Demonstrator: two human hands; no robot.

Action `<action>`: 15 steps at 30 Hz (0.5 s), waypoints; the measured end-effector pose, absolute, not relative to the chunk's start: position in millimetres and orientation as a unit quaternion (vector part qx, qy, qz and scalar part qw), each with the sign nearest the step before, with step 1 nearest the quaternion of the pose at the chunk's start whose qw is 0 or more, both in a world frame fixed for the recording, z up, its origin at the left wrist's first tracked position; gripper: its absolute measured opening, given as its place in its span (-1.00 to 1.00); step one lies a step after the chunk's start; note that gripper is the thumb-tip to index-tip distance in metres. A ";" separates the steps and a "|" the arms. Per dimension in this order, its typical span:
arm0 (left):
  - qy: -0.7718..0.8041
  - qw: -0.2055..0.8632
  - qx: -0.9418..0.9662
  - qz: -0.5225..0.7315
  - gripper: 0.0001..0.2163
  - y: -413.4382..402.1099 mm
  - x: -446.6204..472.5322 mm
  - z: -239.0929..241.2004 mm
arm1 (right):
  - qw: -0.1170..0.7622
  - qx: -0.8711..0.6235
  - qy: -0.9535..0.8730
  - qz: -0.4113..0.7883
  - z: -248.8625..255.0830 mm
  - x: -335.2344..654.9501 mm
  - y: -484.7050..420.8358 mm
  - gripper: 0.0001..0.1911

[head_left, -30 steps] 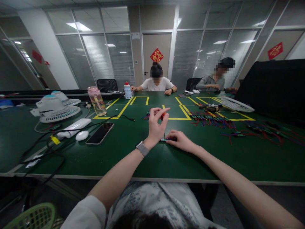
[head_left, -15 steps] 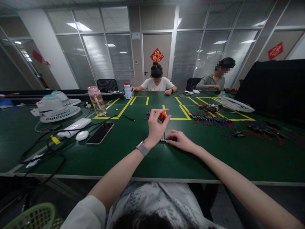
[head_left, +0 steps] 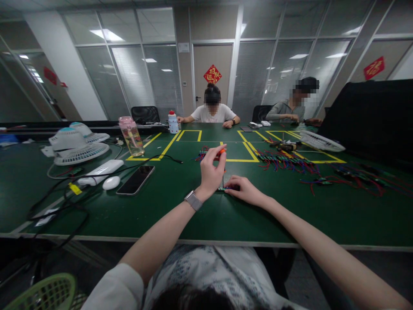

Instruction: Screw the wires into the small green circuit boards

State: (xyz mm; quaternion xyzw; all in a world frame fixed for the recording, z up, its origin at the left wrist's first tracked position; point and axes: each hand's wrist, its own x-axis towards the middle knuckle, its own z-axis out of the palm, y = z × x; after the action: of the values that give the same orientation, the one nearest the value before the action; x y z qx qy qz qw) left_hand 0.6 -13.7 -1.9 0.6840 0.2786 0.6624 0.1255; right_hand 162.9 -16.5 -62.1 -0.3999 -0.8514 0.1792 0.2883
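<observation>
Upright in front of me stands a screwdriver with an orange handle (head_left: 223, 151), its thin dark shaft pointing down. My left hand (head_left: 211, 170) is closed around the handle, thumb and fingers hiding most of it. The shaft's lower end meets a small green circuit board (head_left: 221, 189) on the table. Beside it my right hand (head_left: 241, 189) rests low, fingertips pinched at the board's right edge, where bits of wire show. Part of the board is hidden by my hands.
On the green table (head_left: 180, 215), wired boards (head_left: 284, 161) lie in a row at right. A phone (head_left: 135, 180), a mouse (head_left: 111, 183), a power strip (head_left: 100, 172), a pink bottle (head_left: 131, 137) and fans (head_left: 79, 148) stand at left. Two people sit across.
My left thumb and fingers have shifted on the screwdriver handle, the thumb now nearer the fingertips and covering more of the handle. My right hand and the board look unmoved.
</observation>
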 end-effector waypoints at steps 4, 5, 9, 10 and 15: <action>0.289 0.075 0.685 0.664 -0.84 -16.8 0.1 1.4 | 0.290 -0.401 -0.850 0.181 -62.8 162.9 -16.3 -0.80; 0.292 0.067 0.685 0.664 -0.85 -17.7 -0.1 2.1 | 0.290 -0.401 -0.850 0.181 -62.6 162.8 -16.5 -0.80; 0.287 0.074 0.690 0.660 -0.80 -19.7 -1.4 3.3 | 0.289 -0.401 -0.850 0.182 -61.6 162.5 -17.4 -0.80; 0.280 0.082 0.693 0.660 -0.78 -19.8 -1.7 3.3 | 0.289 -0.402 -0.850 0.182 -61.4 162.5 -17.6 -0.79; 0.263 0.112 0.689 0.666 -0.76 -18.4 -2.4 2.1 | 0.287 -0.404 -0.849 0.183 -60.1 162.1 -18.6 -0.80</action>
State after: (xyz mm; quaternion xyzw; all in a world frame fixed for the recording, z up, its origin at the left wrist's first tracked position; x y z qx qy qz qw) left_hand -2.4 -18.4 2.1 0.6892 0.2633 0.6657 0.1119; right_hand 162.1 -18.6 -60.1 -0.4039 -0.8491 0.1825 0.2875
